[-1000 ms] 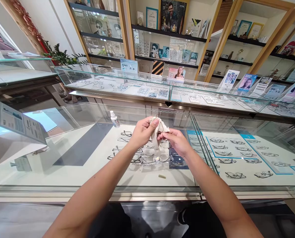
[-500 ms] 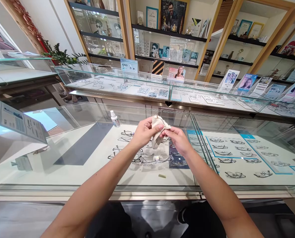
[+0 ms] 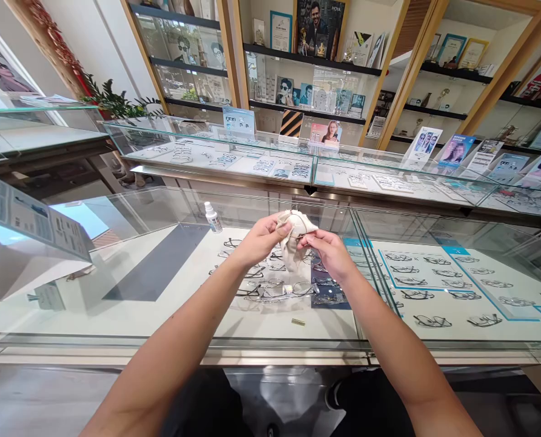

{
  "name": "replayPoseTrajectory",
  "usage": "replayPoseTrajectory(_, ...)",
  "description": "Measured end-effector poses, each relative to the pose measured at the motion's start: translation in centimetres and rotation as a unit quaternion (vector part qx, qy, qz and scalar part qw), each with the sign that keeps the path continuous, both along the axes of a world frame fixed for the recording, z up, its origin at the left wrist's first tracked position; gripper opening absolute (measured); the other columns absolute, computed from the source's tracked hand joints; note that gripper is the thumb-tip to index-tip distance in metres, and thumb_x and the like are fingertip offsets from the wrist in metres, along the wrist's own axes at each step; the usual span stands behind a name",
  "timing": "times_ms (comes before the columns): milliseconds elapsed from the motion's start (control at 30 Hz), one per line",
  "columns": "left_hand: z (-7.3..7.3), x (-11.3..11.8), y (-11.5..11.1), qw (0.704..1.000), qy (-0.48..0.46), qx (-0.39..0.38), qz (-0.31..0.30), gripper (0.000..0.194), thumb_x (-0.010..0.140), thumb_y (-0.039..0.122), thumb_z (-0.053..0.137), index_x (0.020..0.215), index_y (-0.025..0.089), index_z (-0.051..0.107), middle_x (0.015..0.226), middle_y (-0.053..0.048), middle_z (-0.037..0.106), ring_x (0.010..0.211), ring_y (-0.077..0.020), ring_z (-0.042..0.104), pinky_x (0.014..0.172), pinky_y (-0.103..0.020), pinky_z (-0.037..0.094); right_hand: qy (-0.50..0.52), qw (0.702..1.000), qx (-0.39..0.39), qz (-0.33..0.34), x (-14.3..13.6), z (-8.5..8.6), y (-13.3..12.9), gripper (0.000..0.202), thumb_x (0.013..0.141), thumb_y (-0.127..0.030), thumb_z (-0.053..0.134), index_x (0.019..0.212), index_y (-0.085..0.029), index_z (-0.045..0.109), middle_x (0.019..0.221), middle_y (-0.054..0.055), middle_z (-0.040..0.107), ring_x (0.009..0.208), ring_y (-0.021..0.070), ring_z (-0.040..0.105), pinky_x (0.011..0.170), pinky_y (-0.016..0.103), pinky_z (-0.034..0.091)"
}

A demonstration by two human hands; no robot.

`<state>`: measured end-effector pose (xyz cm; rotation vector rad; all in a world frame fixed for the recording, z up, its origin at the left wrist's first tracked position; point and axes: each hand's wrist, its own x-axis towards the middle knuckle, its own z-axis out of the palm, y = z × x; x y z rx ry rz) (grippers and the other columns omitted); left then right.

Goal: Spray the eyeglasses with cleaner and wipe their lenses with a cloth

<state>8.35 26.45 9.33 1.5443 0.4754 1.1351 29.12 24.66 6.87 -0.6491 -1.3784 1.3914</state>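
A crumpled cream cloth hangs between my hands above the glass counter. My left hand is closed on it, thumb pressed on its upper left side. Thin dark wire, which looks like part of a glasses frame, shows against the cloth near the top. At the right edge of the cloth, my right hand pinches the thin frame with thumb and fingertips. Most of the glasses are hidden by the cloth and fingers.
A white spray bottle stands on the glass counter, left of my hands. Rows of eyeglasses lie under the glass. A folded printed stand is at the left. Behind is another display case.
The cloth has shifted and spread toward the right at its top, and its lower part hangs differently. Both hands keep their hold with little movement.
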Motion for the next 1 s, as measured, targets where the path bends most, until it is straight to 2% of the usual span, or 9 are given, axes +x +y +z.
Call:
replayPoseTrajectory(100,0.0,0.4,-0.3,1.000,-0.001,-0.009,0.007,0.045,0.085,0.041,0.092,0.114,0.013,0.072,0.088,-0.007,0.078,0.075,-0.0180,0.072,0.071,-0.027,0.057,0.010,1.000,-0.016,0.000,-0.1,-0.1,0.1,0.032,0.082,-0.055,0.088,0.084,-0.023,0.085,0.087,0.004,0.082,0.087,0.0207,0.070,0.091,0.036,0.051)
replayPoseTrajectory(200,-0.1,1.2,-0.7,0.999,-0.023,-0.010,0.041,0.043,0.082,0.041,0.095,0.105,0.014,0.070,0.081,-0.005,0.076,0.068,-0.0157,0.069,0.068,-0.026,0.056,0.009,1.000,-0.017,0.009,-0.5,-0.3,-0.1,0.035,0.081,-0.058,0.088,0.085,-0.023,0.084,0.088,0.005,0.082,0.087,0.0209,0.071,0.091,0.037,0.052)
replayPoseTrajectory(367,-0.2,2.1,-1.3,0.996,-0.037,-0.019,0.079,0.045,0.091,0.057,0.084,0.086,0.017,0.064,0.063,0.000,0.066,0.052,-0.0124,0.058,0.053,-0.024,0.048,-0.032,0.999,0.023,0.021,-1.0,-0.4,-0.7,0.033,0.087,-0.056,0.085,0.087,-0.023,0.084,0.091,0.004,0.083,0.088,0.0198,0.070,0.091,0.036,0.052)
replayPoseTrajectory(500,-0.4,2.0,-1.2,0.995,-0.029,-0.032,0.093,0.056,0.097,0.070,0.070,0.079,0.017,0.063,0.054,0.000,0.061,0.045,-0.0113,0.052,0.047,-0.024,0.040,-0.044,0.998,0.016,0.039,-1.1,-0.2,-0.8,0.037,0.084,-0.059,0.086,0.087,-0.022,0.084,0.091,0.005,0.083,0.089,0.0218,0.071,0.089,0.038,0.054)
replayPoseTrajectory(600,-0.4,1.7,-0.7,0.996,-0.034,-0.065,0.052,0.053,0.096,0.068,0.072,0.085,0.017,0.066,0.061,-0.002,0.067,0.053,-0.0138,0.060,0.055,-0.025,0.048,-0.029,0.999,0.004,0.026,-0.7,0.0,-0.6,0.037,0.084,-0.059,0.087,0.086,-0.023,0.084,0.092,0.006,0.083,0.088,0.0218,0.072,0.090,0.038,0.055)
replayPoseTrajectory(700,-0.4,1.6,-0.4,0.991,-0.079,-0.108,0.023,0.044,0.089,0.055,0.087,0.101,0.015,0.073,0.080,-0.005,0.077,0.070,-0.0163,0.070,0.069,-0.027,0.056,-0.001,1.000,-0.004,0.003,-0.3,0.3,-0.3,0.034,0.082,-0.057,0.089,0.086,-0.024,0.084,0.091,0.005,0.083,0.088,0.0211,0.071,0.091,0.037,0.053)
replayPoseTrajectory(800,-0.4,2.0,-0.4,0.981,-0.122,-0.152,0.009,0.047,0.083,0.044,0.095,0.112,0.012,0.077,0.094,-0.008,0.080,0.082,-0.0177,0.074,0.079,-0.027,0.058,0.008,1.000,-0.003,-0.003,0.0,0.5,-0.3,0.032,0.082,-0.056,0.089,0.084,-0.025,0.083,0.089,0.003,0.082,0.089,0.0210,0.069,0.090,0.036,0.052)
replayPoseTrajectory(900,-0.6,2.3,-0.5,0.970,-0.153,-0.188,-0.003,0.047,0.082,0.044,0.096,0.111,0.012,0.078,0.095,-0.008,0.081,0.080,-0.0164,0.073,0.079,-0.027,0.060,0.008,1.000,0.001,-0.004,0.1,0.7,-0.3,0.031,0.084,-0.056,0.087,0.084,-0.026,0.082,0.088,0.003,0.081,0.089,0.0211,0.068,0.091,0.037,0.052)
replayPoseTrajectory(1000,-0.8,2.4,-0.3,0.961,-0.174,-0.213,0.010,0.044,0.081,0.043,0.097,0.107,0.013,0.078,0.093,-0.008,0.081,0.079,-0.0166,0.074,0.080,-0.028,0.062,0.026,1.000,0.006,-0.008,0.6,1.1,-0.2,0.028,0.085,-0.053,0.087,0.084,-0.026,0.082,0.091,0.003,0.081,0.091,0.0211,0.069,0.095,0.038,0.052)
